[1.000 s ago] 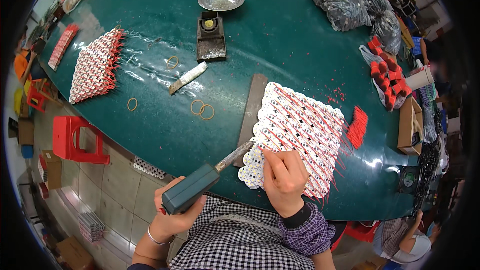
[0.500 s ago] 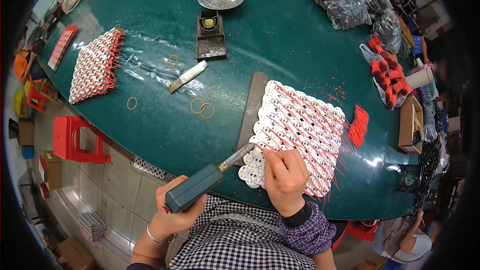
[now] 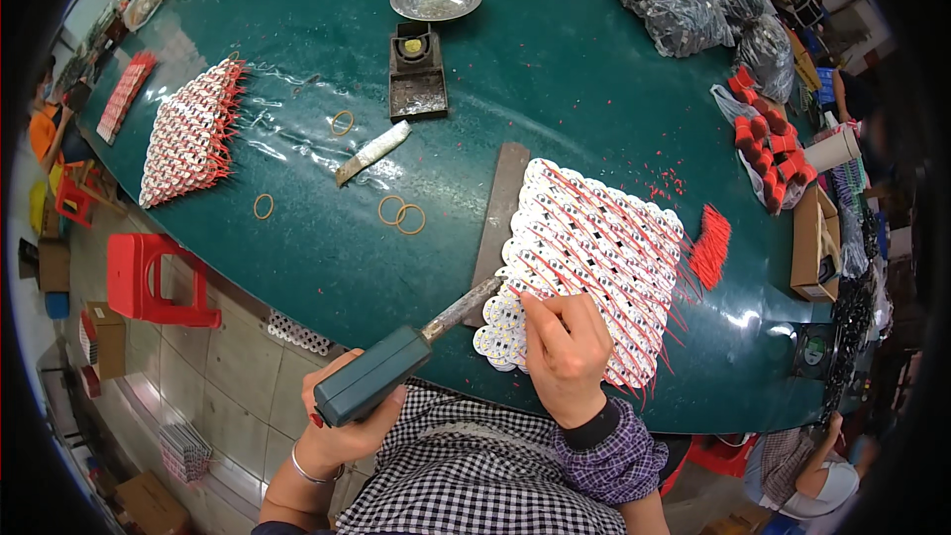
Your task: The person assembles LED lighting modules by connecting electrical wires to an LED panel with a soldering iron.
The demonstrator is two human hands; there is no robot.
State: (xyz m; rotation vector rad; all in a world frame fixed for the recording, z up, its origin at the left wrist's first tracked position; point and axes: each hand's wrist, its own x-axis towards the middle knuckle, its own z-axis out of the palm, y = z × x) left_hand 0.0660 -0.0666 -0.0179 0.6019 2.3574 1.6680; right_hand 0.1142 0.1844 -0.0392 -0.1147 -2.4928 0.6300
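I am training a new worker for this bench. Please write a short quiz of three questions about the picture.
1. True or false: the left hand holds the soldering iron.
2. What does the right hand rest on? A) metal bowl B) panel of white round boards with red wires C) red stool
3. How many rubber bands lie loose on the green table?

Key: 1 true; 2 B; 3 four.

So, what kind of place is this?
Probably a small electronics assembly workshop: the left hand holds a soldering iron at a panel of white modules with red wires, beside an iron stand.
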